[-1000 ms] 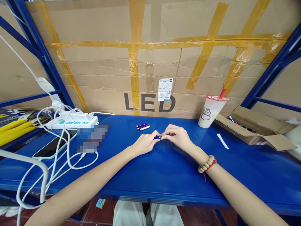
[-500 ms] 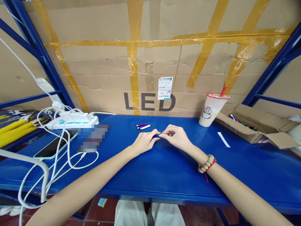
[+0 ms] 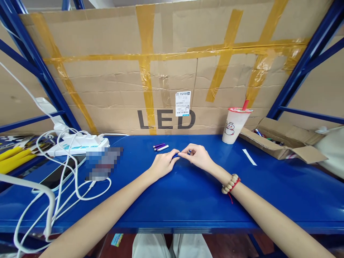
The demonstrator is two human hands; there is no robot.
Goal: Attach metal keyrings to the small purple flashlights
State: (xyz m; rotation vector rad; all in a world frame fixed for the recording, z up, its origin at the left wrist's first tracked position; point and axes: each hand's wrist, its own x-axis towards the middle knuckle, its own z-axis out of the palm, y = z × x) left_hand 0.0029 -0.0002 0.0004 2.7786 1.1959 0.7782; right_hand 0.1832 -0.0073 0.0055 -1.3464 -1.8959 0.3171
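Observation:
Over the middle of the blue table, my left hand (image 3: 163, 163) is closed, thumb and fingers pinching a small dark blue tube-like piece (image 3: 175, 155). My right hand (image 3: 198, 156) meets it from the right, thumb and index finger pinched at the piece's right end. Most of the piece is covered by fingers, so its exact kind cannot be made out. Just beyond my left hand lie several short slim tubes (image 3: 160, 147), purple and silver, side by side on the tabletop. A bead bracelet with red cord (image 3: 230, 184) circles my right wrist.
A drink cup with a red straw (image 3: 235, 125) stands at the back right, beside an open cardboard box (image 3: 279, 150) and a white strip (image 3: 249, 157). Phones (image 3: 106, 165), white cables and a power strip (image 3: 80, 143) crowd the left. Taped cardboard (image 3: 115, 86) walls the back.
The camera view has tilted up slightly and shifted. Both hands stay together at the blue piece, with the right fingers shifted a little along it.

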